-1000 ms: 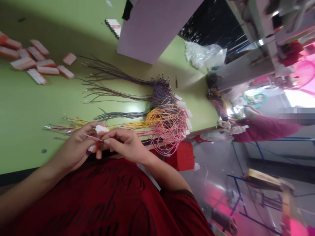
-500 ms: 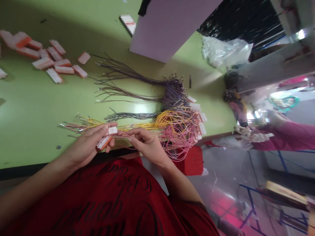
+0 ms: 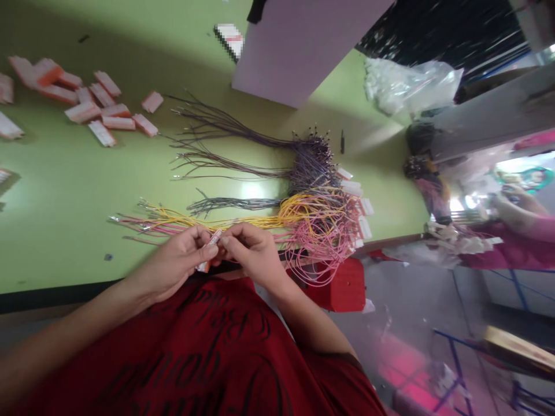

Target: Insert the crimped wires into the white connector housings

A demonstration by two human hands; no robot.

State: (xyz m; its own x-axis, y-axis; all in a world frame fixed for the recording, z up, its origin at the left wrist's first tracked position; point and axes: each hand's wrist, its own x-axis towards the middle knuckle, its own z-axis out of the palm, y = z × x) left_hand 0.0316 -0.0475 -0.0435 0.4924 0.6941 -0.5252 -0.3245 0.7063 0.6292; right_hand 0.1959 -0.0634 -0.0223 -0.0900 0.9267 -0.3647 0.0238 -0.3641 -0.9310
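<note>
My left hand (image 3: 184, 254) grips a white and orange connector housing (image 3: 210, 252), tilted near the table's front edge. Close against its right side, my right hand (image 3: 251, 251) pinches with thumb and forefinger; a pink wire appears to be in the pinch, though its tip is hidden by the fingers. Behind my hands lie yellow wires (image 3: 255, 221) and pink wires (image 3: 314, 245), bunched in loops to the right. Grey wires (image 3: 243, 204) and dark brown wires (image 3: 247, 136) stretch across the table further back.
Several loose connector housings (image 3: 104, 124) lie at the table's left. A pale purple box (image 3: 299, 52) stands at the back, with a plastic bag (image 3: 411, 86) to its right. A red stool (image 3: 347, 283) is below the edge. Another person's sleeve (image 3: 515, 234) shows at right.
My left hand has moved right and turned the connector housing, so its holed face shows. My right hand has come up against it; the two hands were apart before.
</note>
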